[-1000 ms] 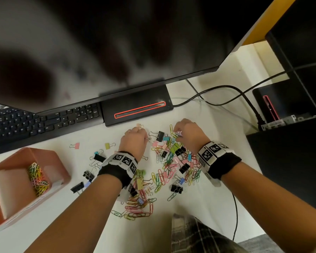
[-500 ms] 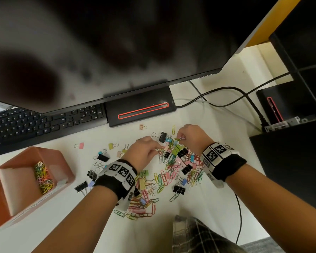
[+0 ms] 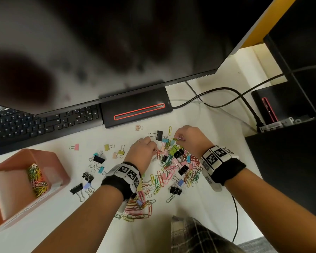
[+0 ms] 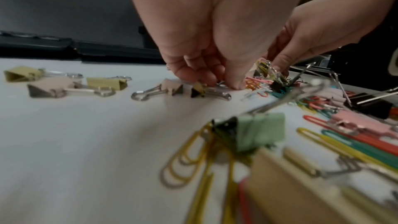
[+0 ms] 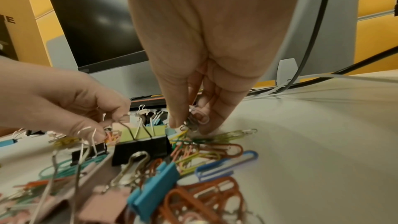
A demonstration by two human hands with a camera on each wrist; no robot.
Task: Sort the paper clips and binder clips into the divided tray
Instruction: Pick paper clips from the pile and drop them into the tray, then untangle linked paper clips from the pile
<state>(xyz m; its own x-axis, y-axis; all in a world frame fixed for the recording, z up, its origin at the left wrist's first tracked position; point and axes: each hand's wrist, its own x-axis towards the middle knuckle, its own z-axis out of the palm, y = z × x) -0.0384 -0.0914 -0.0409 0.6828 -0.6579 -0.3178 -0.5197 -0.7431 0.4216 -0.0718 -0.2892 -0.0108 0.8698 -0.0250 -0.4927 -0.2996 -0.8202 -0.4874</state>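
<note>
A mixed pile of coloured paper clips and binder clips (image 3: 173, 167) lies on the white desk. My left hand (image 3: 154, 150) reaches down at the pile's upper left edge. Its fingertips (image 4: 233, 84) pinch a thin silver wire on the desk, seemingly a paper clip. My right hand (image 3: 178, 139) hovers over the pile's far edge and pinches a small bunch of paper clips (image 5: 199, 118) between thumb and fingers. The orange divided tray (image 3: 51, 159) stands at the left, with paper clips (image 3: 37, 180) in its right compartment.
Loose binder clips (image 3: 98, 159) are scattered between tray and pile. A black keyboard (image 3: 35, 125), a monitor base (image 3: 135, 110) and the screen above it border the far side. Cables (image 3: 226, 92) and a black box (image 3: 290, 161) are on the right.
My left hand has moved right, from beside the pile onto its upper left edge, and pinched down there. My right hand has stayed over the far edge with its clips.
</note>
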